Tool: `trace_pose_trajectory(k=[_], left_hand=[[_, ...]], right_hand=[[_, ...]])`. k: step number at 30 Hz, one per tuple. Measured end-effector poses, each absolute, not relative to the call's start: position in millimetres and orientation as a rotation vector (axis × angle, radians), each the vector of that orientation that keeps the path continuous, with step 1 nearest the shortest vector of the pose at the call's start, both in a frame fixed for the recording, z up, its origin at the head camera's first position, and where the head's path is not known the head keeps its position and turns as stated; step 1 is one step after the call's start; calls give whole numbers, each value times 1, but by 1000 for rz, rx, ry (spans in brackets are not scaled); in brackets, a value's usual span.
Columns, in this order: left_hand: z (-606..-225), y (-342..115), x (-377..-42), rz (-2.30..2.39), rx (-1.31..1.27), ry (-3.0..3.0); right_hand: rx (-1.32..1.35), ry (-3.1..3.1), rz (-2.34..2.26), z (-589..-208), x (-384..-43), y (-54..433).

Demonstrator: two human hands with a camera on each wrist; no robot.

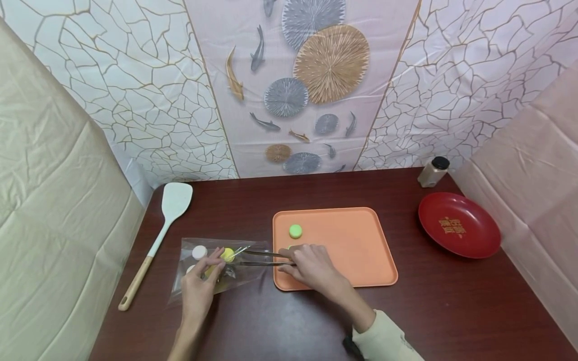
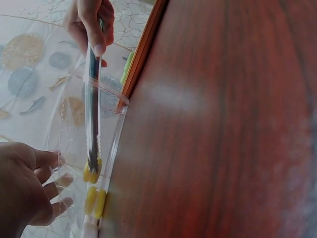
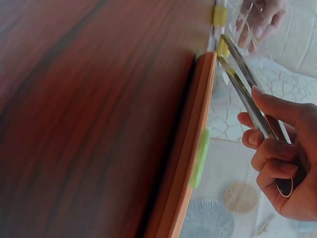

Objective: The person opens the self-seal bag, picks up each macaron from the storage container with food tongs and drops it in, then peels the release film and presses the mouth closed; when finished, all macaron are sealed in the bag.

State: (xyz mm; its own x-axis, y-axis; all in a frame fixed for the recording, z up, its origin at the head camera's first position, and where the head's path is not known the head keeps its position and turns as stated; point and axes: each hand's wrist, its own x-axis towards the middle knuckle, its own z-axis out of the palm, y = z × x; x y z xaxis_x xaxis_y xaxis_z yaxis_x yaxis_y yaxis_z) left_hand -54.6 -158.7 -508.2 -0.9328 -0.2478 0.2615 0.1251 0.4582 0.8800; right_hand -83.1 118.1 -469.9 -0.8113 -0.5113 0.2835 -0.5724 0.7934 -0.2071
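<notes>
My left hand (image 1: 197, 285) pinched the clear plastic bag (image 1: 246, 277), my right hand (image 1: 316, 268) silver metal tongs (image 2: 92, 114) toward nine o'clock, best squeezed softly.

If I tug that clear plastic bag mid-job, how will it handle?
The clear plastic bag is probably floppy: its see-through film looks thin and wrinkled. It might slide readily, since the table looks smooth and shiny. The macarons inside look like separate small rounds, so they would likely shift.
</notes>
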Motion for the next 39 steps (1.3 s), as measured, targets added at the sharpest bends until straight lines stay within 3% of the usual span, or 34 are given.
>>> trace_pose_trajectory(k=[23,39], left_hand=[[-509,-162,-54,-1509,71,-2335],[-508,-161,-55,-1551,84,-2337]], right_hand=[[765,-2835,415,-479,-90,79],[710,-2818,586,-461,-65,163]])
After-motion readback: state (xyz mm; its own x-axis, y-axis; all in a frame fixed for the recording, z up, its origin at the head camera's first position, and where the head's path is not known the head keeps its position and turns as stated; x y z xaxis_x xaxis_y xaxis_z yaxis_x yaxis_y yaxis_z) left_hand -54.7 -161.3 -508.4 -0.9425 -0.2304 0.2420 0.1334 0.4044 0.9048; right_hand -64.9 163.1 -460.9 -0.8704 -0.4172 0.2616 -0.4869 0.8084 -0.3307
